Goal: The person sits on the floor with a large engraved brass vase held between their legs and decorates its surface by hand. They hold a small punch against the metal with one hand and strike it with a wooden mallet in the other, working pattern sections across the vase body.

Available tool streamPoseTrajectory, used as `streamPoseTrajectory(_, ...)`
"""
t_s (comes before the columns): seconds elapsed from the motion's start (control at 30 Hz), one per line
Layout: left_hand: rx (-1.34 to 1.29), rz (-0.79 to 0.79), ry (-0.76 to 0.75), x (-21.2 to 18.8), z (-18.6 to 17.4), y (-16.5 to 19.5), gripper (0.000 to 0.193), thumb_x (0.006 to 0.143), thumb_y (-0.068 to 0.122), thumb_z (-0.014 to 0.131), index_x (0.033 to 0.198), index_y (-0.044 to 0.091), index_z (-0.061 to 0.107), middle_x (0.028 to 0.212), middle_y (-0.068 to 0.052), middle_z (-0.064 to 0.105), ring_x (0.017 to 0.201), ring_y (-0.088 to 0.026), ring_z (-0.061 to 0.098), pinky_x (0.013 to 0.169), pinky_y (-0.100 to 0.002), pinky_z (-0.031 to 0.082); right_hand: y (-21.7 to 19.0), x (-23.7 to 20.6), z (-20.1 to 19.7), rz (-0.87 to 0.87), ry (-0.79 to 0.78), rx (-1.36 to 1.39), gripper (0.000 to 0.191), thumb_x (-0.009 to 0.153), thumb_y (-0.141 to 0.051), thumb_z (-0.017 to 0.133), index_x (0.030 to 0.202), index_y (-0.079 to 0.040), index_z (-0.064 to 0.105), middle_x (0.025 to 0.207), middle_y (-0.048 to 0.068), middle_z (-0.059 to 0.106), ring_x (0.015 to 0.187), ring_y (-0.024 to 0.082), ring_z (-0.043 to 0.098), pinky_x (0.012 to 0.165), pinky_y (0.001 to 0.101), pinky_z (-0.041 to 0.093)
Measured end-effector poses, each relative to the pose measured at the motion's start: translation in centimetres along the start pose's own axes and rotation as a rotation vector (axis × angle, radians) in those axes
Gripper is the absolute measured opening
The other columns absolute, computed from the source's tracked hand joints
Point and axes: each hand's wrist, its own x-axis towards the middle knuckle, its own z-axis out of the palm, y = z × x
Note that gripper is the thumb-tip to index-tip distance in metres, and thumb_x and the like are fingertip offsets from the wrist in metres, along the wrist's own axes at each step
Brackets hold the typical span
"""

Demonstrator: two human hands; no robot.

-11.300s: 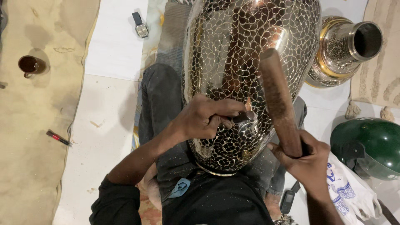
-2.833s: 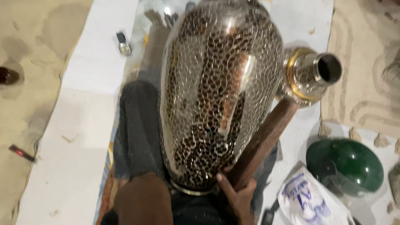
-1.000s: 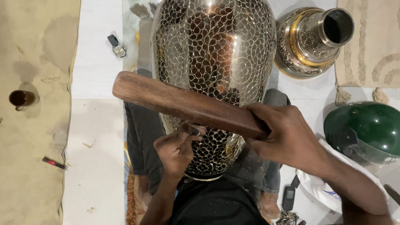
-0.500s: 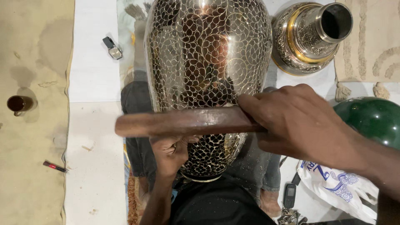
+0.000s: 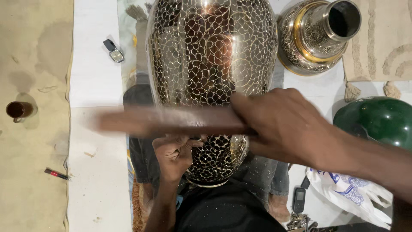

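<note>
A large brass vase [image 5: 212,56] with a scale-like engraved pattern lies across my lap, its narrow end toward me. My right hand [image 5: 283,124] grips a long brown wooden stick [image 5: 167,121], held level across the lower part of the vase and blurred by motion. Just under the stick, my left hand [image 5: 174,154] rests against the vase's lower left side with its fingers curled on a small tool that is mostly hidden.
A second ornate brass vessel [image 5: 317,34] stands at the upper right. A green helmet-like dome [image 5: 377,120] and a white plastic bag [image 5: 347,189] lie right. A wristwatch [image 5: 113,50], small brown cup [image 5: 17,110], red marker [image 5: 56,173] and phone [image 5: 299,199] lie around.
The wooden stick swung from leaning at the vase's right side to lying level across it, dropping lower over the last second. My left hand stayed at the vase's lower left.
</note>
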Motion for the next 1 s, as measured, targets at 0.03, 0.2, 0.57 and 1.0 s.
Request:
streamPoseTrajectory(0.03, 0.002, 0.046, -0.004, 0.1, 0.1, 0.1, 0.030, 0.100, -0.017, 0.055, 0.117, 0.001, 0.072, 0.109, -0.018, 0.076, 0.096, -0.027, 0.079, 0.080, -0.035, 0.073, 0.0, 0.0, 0.0, 0.036, -0.069, -0.133, 0.027, 0.078, -0.012, 0.068, 0.098, -0.013, 0.050, 0.066, 0.003, 0.059, 0.050, 0.019, 0.058, 0.047, 0.0366, 0.048)
streamPoseTrajectory(0.2, 0.029, 0.011, -0.018, 0.5, 0.1, 0.2, 0.027, 0.100, -0.016, 0.057, 0.114, 0.000, 0.074, 0.104, -0.017, 0.077, 0.091, -0.026, 0.078, 0.080, -0.035, 0.072, -0.2, 0.0, -0.2, -0.047, 0.014, 0.029, 0.029, 0.076, -0.015, 0.071, 0.096, -0.010, 0.050, 0.063, 0.004, 0.059, 0.051, 0.017, 0.059, 0.049, 0.0338, 0.050)
streamPoseTrajectory(0.57, -0.058, 0.005, -0.025, 0.9, 0.4, 1.2, 0.032, 0.097, -0.018, 0.057, 0.116, 0.002, 0.073, 0.108, -0.017, 0.076, 0.095, -0.026, 0.078, 0.080, -0.035, 0.072, -0.7, 0.5, 0.0, -0.047, 0.053, -0.057, 0.032, 0.073, -0.010, 0.071, 0.097, -0.011, 0.050, 0.068, 0.008, 0.061, 0.046, 0.025, 0.059, 0.042, 0.0417, 0.049)
streamPoseTrajectory(1.0, 0.027, -0.003, -0.044, 0.4, -0.1, 0.6, 0.033, 0.099, -0.018, 0.057, 0.116, 0.004, 0.075, 0.109, -0.016, 0.077, 0.095, -0.024, 0.078, 0.079, -0.034, 0.071, -0.6, 0.0, 0.0, -0.113, 0.078, -0.070, 0.034, 0.069, -0.017, 0.073, 0.093, -0.009, 0.050, 0.056, 0.007, 0.059, 0.047, 0.026, 0.059, 0.049, 0.0427, 0.048)
